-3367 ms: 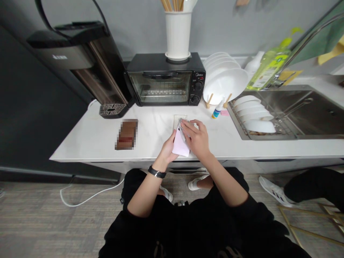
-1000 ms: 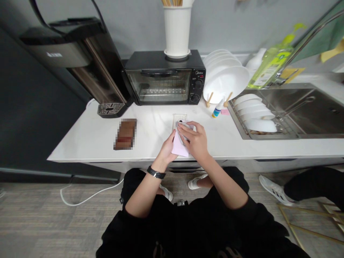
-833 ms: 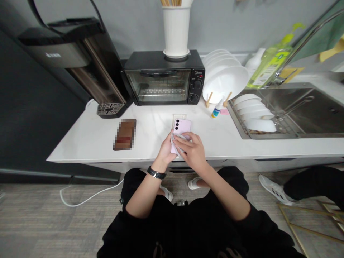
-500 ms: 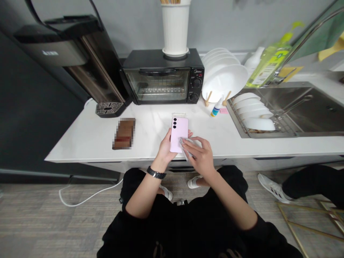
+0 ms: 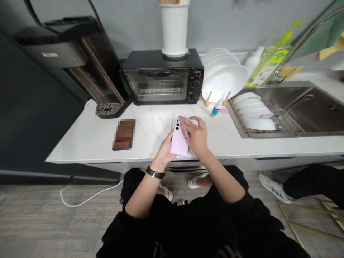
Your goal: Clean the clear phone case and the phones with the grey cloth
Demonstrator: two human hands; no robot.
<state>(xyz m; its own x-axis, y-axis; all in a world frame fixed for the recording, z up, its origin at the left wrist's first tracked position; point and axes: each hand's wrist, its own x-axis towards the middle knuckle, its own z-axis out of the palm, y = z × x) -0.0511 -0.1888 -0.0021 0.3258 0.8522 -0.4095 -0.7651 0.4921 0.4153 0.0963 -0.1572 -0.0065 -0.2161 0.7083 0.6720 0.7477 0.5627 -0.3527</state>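
Pink smartphone (image 5: pixel 178 143) lies in grip of left hand (image 5: pixel 164 152).

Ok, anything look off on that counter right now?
Only the brown rectangular object on the white counter, left of the pink phone in the left hand, looks odd: it is pixelated, so what it is cannot be told. Nothing else stands out.

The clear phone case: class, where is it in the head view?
In the head view, the clear phone case lies on the white counter, beyond the pink phone and in front of the toaster oven.
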